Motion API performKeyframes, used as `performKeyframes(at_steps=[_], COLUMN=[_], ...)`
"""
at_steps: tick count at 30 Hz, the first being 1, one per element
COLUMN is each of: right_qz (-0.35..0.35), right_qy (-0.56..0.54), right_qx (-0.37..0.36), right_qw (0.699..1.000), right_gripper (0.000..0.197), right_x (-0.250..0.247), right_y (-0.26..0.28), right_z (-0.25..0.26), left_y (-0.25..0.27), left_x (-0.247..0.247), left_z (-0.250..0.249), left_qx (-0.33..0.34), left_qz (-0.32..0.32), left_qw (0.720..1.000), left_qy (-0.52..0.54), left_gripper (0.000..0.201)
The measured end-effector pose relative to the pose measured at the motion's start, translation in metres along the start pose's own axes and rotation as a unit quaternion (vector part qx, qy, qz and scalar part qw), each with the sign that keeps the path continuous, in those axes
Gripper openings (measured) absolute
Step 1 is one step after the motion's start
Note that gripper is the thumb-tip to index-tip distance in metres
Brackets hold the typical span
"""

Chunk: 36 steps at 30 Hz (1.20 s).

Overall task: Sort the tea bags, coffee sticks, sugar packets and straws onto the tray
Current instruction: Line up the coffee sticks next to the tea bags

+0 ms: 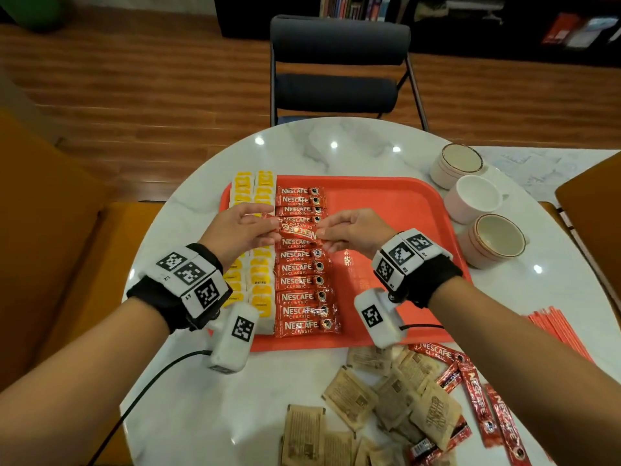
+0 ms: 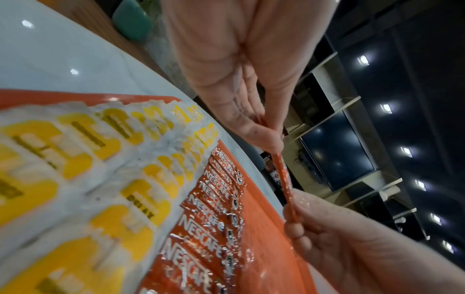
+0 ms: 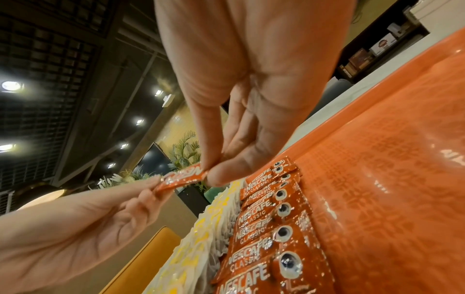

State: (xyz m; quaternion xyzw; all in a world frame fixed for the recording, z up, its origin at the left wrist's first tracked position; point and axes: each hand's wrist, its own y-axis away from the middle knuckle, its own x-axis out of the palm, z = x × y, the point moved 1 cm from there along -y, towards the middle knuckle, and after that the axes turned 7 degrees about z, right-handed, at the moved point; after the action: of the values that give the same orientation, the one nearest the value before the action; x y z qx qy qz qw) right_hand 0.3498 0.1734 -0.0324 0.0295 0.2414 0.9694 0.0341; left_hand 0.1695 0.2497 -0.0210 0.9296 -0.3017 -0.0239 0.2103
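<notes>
Both hands hold one red coffee stick (image 1: 299,230) just above the orange tray (image 1: 396,210). My left hand (image 1: 242,227) pinches its left end and my right hand (image 1: 349,230) pinches its right end. The left wrist view shows the stick (image 2: 284,179) edge-on between the two hands; the right wrist view shows it (image 3: 183,178) between thumb and fingers. A column of coffee sticks (image 1: 302,280) lies on the tray beside two columns of yellow-and-white tea bags (image 1: 260,284). Brown sugar packets (image 1: 376,401), loose coffee sticks (image 1: 477,395) and red straws (image 1: 557,327) lie on the table.
Three cups (image 1: 473,196) stand on the white marble table (image 1: 336,146) right of the tray. A dark chair (image 1: 339,68) stands beyond the table. The right half of the tray is bare orange plastic. Cables hang from both wrist cameras near the table's front edge.
</notes>
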Motion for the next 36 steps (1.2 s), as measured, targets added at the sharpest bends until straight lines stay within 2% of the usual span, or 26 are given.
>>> performKeyframes(at_steps=[2, 4, 7, 11, 14, 16, 20, 23, 26, 31, 36], right_qz=[0.027, 0.044, 0.058, 0.006, -0.015, -0.013, -0.05, -0.115, -0.167, -0.201, -0.209], right_qy=[0.002, 0.008, 0.043, 0.024, 0.001, 0.031, 0.072, -0.022, -0.083, -0.027, 0.065], right_qx=[0.006, 0.006, 0.01, -0.02, -0.044, -0.034, -0.005, 0.017, 0.033, 0.07, 0.113], right_qw=[1.0, 0.999, 0.997, 0.999, 0.999, 0.999, 0.996, 0.993, 0.982, 0.977, 0.969], right_gripper=[0.007, 0.006, 0.009, 0.017, 0.013, 0.012, 0.012, 0.005, 0.005, 0.007, 0.007], right_x=[0.007, 0.015, 0.021, 0.014, 0.004, -0.002, -0.018, -0.035, -0.04, -0.028, -0.02], right_y=[-0.003, -0.006, -0.008, -0.011, -0.014, -0.016, -0.025, -0.031, -0.039, -0.058, -0.065], right_z=[0.001, 0.003, 0.006, 0.008, 0.007, 0.007, -0.001, -0.009, -0.012, -0.006, -0.001], left_y=[-0.003, -0.007, -0.012, -0.016, -0.017, -0.018, -0.022, -0.027, -0.03, -0.029, -0.027], left_x=[0.001, 0.005, 0.008, 0.006, 0.008, 0.009, 0.006, -0.001, -0.011, -0.026, -0.036], left_z=[-0.002, -0.004, -0.005, -0.004, -0.002, -0.002, -0.004, -0.004, -0.002, 0.003, 0.007], left_qx=[0.008, 0.007, 0.001, 0.04, 0.036, 0.043, 0.066, 0.085, 0.072, 0.045, 0.037], left_qz=[-0.006, 0.011, 0.04, 0.071, 0.1, 0.105, 0.079, 0.032, 0.001, -0.018, -0.021], left_qw=[1.0, 1.0, 0.989, 0.928, 0.891, 0.882, 0.896, 0.902, 0.913, 0.925, 0.932], left_qy=[0.025, -0.001, -0.145, -0.363, -0.442, -0.458, -0.433, -0.422, -0.402, -0.378, -0.36], left_gripper=[0.018, 0.006, 0.008, 0.024, 0.032, 0.033, 0.027, 0.025, 0.025, 0.036, 0.036])
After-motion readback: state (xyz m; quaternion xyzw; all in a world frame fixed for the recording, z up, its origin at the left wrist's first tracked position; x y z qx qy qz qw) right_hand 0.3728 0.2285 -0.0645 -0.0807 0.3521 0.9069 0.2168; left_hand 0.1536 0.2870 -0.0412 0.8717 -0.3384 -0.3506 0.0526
